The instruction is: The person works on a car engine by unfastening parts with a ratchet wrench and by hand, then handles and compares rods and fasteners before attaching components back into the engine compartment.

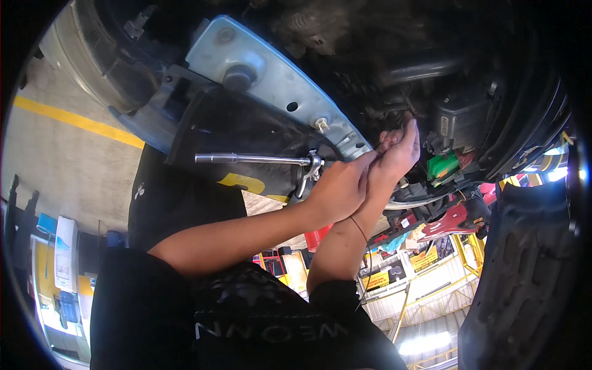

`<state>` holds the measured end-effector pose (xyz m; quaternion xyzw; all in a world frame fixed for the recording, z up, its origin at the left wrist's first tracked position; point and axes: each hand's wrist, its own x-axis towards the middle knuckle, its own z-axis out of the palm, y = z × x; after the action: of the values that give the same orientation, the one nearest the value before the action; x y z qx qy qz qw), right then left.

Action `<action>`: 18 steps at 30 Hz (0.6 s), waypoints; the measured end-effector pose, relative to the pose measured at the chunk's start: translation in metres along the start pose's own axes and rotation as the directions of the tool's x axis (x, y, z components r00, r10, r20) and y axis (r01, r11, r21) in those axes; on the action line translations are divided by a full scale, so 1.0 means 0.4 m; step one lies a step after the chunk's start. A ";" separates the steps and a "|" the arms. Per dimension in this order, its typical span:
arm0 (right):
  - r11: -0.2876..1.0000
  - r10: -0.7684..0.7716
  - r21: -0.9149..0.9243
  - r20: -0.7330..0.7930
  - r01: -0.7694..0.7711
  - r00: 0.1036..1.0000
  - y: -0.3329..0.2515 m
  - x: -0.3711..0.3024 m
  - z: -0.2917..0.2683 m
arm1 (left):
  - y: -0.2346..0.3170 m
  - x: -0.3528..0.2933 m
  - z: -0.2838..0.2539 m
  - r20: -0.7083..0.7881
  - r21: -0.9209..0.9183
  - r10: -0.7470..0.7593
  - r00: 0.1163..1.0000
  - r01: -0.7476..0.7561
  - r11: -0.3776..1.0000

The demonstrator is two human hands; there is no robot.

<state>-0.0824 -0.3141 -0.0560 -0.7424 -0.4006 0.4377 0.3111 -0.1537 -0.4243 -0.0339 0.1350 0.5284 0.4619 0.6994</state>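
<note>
Both hands are close together at the edge of a car's engine bay. My left hand [341, 190] is closed, its knuckles bent and its fingers mostly hidden behind my right wrist. My right hand [401, 152] reaches farther in, its fingers bent together beside dark engine parts; whatever they grip is hidden. To the left of my hands, a silver ratchet wrench [259, 158] lies on a black fender cover [259, 129]. By its head is another shiny metal tool [306, 184], partly covered by my left hand. The pale blue body panel [271, 80] runs diagonally beyond them.
A black box [459, 117] sits in the bay to the right, with a bright green piece [443, 165] below it. A headlight [80, 55] is at upper left. The raised dark hood panel [524, 265] stands at right. Concrete floor [74, 148] with a yellow line shows at left.
</note>
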 end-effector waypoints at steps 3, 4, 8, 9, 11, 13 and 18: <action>1.000 0.010 -0.029 -0.038 -0.011 0.999 0.013 -0.014 0.009 | -0.013 -0.009 -0.010 -0.001 -0.007 -0.015 1.000 0.015 1.000; 0.999 0.024 -0.028 -0.057 -0.026 0.998 0.018 -0.015 0.008 | -0.017 -0.010 -0.011 -0.008 -0.005 -0.011 1.000 0.011 1.000; 1.000 -0.009 -0.017 -0.085 0.008 0.996 0.043 0.003 0.002 | -0.020 0.004 -0.017 0.012 0.003 -0.035 0.999 0.035 0.999; 1.000 -0.012 -0.008 -0.090 0.011 0.996 0.039 0.007 0.007 | -0.020 0.007 -0.014 -0.014 0.005 -0.005 1.000 0.005 1.000; 0.999 -0.034 -0.012 -0.081 0.033 0.996 0.023 0.020 0.020 | -0.017 0.017 -0.008 -0.034 0.020 0.033 0.999 -0.032 0.999; 0.998 -0.057 0.003 -0.082 0.058 0.995 0.014 0.040 0.030 | -0.004 0.037 -0.006 -0.057 0.037 0.038 0.998 -0.036 0.999; 0.998 -0.057 0.024 -0.119 0.060 0.991 0.021 0.105 0.055 | 0.003 0.098 0.009 -0.115 0.086 0.114 0.987 -0.104 0.991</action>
<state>-0.0871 -0.2794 -0.0892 -0.7505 -0.3970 0.3893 0.3571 -0.1505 -0.3918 -0.0558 0.1634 0.5792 0.4854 0.6342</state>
